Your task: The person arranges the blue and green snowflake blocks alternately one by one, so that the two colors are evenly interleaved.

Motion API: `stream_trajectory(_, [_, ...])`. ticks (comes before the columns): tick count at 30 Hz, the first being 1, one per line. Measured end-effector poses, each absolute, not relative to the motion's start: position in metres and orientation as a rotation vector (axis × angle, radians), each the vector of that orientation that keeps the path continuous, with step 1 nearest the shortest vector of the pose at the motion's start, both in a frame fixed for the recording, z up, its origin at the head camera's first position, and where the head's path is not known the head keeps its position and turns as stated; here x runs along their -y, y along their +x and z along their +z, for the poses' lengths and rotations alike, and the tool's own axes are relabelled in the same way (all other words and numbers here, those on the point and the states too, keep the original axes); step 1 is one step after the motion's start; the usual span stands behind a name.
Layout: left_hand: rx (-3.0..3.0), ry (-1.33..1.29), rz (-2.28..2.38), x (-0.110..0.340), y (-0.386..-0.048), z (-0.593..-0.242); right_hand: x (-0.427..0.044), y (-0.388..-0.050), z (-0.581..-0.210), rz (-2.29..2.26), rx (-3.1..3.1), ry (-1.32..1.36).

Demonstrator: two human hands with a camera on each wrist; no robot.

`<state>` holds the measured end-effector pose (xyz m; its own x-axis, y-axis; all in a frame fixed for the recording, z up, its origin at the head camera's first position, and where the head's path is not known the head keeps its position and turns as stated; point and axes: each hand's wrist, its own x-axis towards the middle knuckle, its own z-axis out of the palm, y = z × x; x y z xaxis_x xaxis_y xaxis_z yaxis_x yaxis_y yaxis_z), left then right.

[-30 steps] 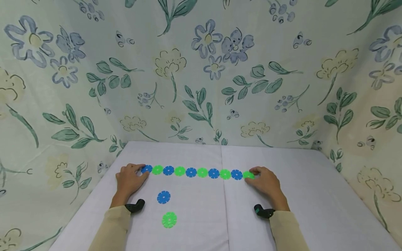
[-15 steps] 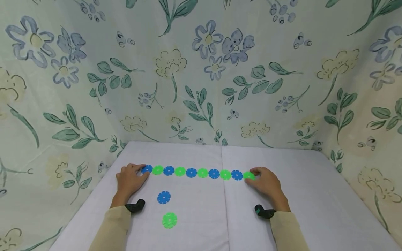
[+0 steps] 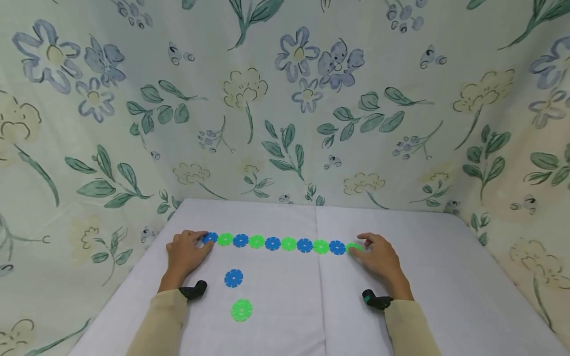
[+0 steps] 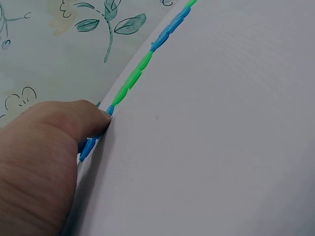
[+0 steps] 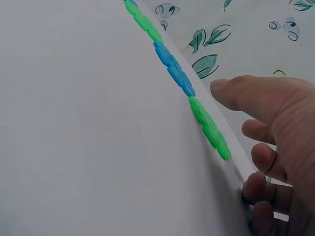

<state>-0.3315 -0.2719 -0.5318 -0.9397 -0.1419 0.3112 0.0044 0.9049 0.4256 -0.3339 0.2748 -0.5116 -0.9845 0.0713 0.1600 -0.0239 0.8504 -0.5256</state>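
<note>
Several notched plastic snowflake discs, blue and green by turns, form a straight row across the white table. At the row's left end, my left hand pinches the blue snowflake disc, partly covered by thumb and fingers. My right hand is beside the green snowflake disc at the right end. In the right wrist view its thumb and fingers stand apart, and that green disc lies free of them. Nearer to me are a loose blue snowflake disc and a loose green snowflake disc.
A white cloth with a crease covers the table. Flower-patterned curtains rise behind it and along both sides. A black wrist camera sits on each of my wrists.
My right hand has let go of the green disc at the right end, its fingers lifting and spreading from it. The left hand keeps its pinch. The row looks unchanged; the head view shifts slightly.
</note>
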Motion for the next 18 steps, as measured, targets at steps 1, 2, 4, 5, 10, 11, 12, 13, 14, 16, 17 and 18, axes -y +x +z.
stream_trajectory(1, [2.728,0.098,-0.613,0.272,-0.332,-0.531,-0.274,-0.334,-0.511,0.821,2.837,-0.041])
stream_trajectory(2, [2.727,0.097,-0.615,0.272,-0.331,-0.531,-0.273,-0.334,-0.51,0.828,2.823,-0.049])
stream_trajectory(4, [2.728,0.098,-0.616,0.272,-0.331,-0.532,-0.271,-0.333,-0.508,0.819,2.796,-0.063])
stream_trajectory(5, [2.728,0.099,-0.617,0.272,-0.331,-0.532,-0.27,-0.332,-0.507,0.818,2.783,-0.07])
stream_trajectory(10, [2.728,0.103,-0.619,0.274,-0.332,-0.532,-0.258,-0.33,-0.494,0.81,2.705,-0.024])
stream_trajectory(11, [2.723,0.103,-0.616,0.274,-0.333,-0.532,-0.254,-0.329,-0.49,0.806,2.689,0.0])
stream_trajectory(12, [2.717,0.104,-0.615,0.274,-0.333,-0.532,-0.251,-0.329,-0.487,0.807,2.675,0.028])
stream_trajectory(13, [2.712,0.104,-0.617,0.274,-0.333,-0.531,-0.248,-0.328,-0.483,0.803,2.664,0.051])
stream_trajectory(14, [2.708,0.105,-0.62,0.274,-0.334,-0.531,-0.244,-0.327,-0.48,0.798,2.656,0.077])
stream_trajectory(16, [2.713,0.111,-0.633,0.274,-0.333,-0.532,-0.238,-0.325,-0.475,0.781,2.649,0.114])
stream_trajectory(17, [2.721,0.111,-0.638,0.273,-0.333,-0.532,-0.234,-0.323,-0.473,0.77,2.645,0.128])
stream_trajectory(18, [2.728,0.112,-0.645,0.273,-0.333,-0.533,-0.231,-0.322,-0.471,0.761,2.644,0.138])
